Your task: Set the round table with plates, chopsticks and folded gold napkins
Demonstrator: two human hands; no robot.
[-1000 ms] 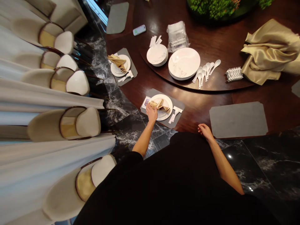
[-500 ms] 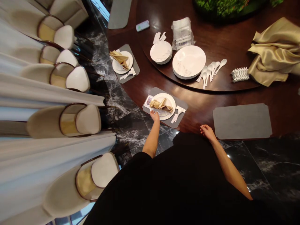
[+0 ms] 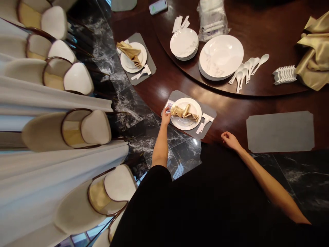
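My left hand [image 3: 166,116] is at the left edge of a grey placemat [image 3: 207,127], its fingers closed on a small white printed packet [image 3: 169,104], partly covered by the hand. Just right of it, a white plate [image 3: 185,127] carries a folded gold napkin [image 3: 185,112]. Beyond the plate, a white spoon [image 3: 205,120] lies on its rest, with a narrow white paper sleeve alongside. My right hand [image 3: 229,140] hangs at the table edge with fingers curled and nothing visible in them, left of a bare grey placemat [image 3: 280,132].
A raised turntable [image 3: 164,43] bears stacked small plates [image 3: 184,43], large plates [image 3: 221,55], several spoons [image 3: 247,70], wavy white rests [image 3: 284,74], gold cloths [image 3: 315,58] and a plastic-wrapped pack [image 3: 212,19]. Another set place [image 3: 151,61] and a phone [image 3: 158,7] are farther off. Chairs [image 3: 95,128] stand left.
My left hand has moved from the plate's near-left rim up to the packet. The view has shifted, and my right hand stays curled by the table edge.
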